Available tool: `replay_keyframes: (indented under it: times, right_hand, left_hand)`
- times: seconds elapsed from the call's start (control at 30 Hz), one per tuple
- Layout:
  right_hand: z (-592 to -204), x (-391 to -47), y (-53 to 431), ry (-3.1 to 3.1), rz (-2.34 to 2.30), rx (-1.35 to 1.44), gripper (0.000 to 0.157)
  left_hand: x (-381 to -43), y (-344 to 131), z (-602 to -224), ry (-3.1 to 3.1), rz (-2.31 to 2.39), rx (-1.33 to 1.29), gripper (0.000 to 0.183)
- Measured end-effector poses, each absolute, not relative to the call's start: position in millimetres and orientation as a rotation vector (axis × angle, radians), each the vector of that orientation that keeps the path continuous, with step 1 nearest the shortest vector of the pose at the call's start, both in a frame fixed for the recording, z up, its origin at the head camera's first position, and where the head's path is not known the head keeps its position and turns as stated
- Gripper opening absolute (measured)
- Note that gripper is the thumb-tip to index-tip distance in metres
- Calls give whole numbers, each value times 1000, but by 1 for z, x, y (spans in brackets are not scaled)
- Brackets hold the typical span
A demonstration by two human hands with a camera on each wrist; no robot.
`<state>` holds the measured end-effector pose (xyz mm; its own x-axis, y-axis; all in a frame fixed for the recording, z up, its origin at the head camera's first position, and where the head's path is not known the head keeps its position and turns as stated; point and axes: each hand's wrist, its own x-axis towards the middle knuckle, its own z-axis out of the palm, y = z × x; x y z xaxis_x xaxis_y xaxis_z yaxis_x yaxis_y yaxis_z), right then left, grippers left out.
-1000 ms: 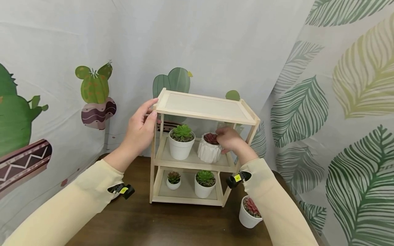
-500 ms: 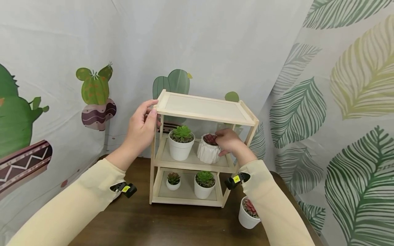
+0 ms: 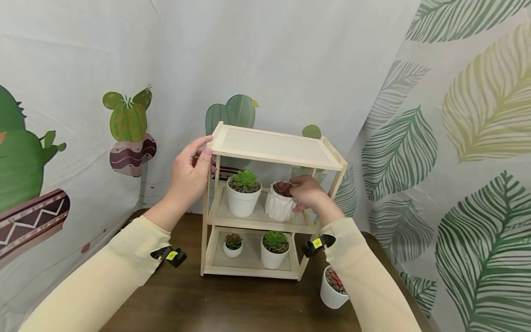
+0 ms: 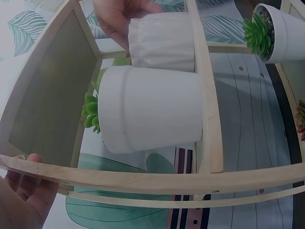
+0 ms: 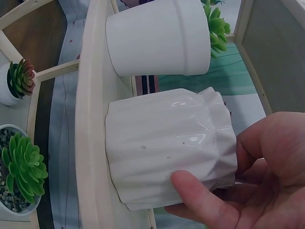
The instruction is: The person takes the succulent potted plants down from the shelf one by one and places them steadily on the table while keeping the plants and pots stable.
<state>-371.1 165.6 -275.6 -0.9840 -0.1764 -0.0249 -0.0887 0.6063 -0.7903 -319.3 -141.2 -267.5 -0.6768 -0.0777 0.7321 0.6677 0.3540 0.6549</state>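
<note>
A light wooden shelf rack stands on a dark table. My left hand grips its upper left corner, thumb in front and fingers around the post. On the middle shelf, my right hand holds a white ribbed pot with a dark red succulent. In the right wrist view the thumb lies on the ribbed side, and the other fingers go partly out of sight around the rim. The pot's base rests on the shelf. To its left, apart from it, stands a smooth white pot with a green succulent.
The bottom shelf carries a small white pot with a reddish-green succulent and a larger green succulent pot. Outside the rack, a pink-red succulent pot stands on the table, partly behind my right sleeve. Printed cloth hangs behind.
</note>
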Motion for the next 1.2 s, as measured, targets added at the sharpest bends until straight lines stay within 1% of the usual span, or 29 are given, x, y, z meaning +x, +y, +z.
replay_keyframes:
  times: [1.2]
  right_hand:
    - [-273,-375,164,2720,-1382,-237,49]
  left_hand:
    - [-323,-145,-271,-1916,-1456,-496,42]
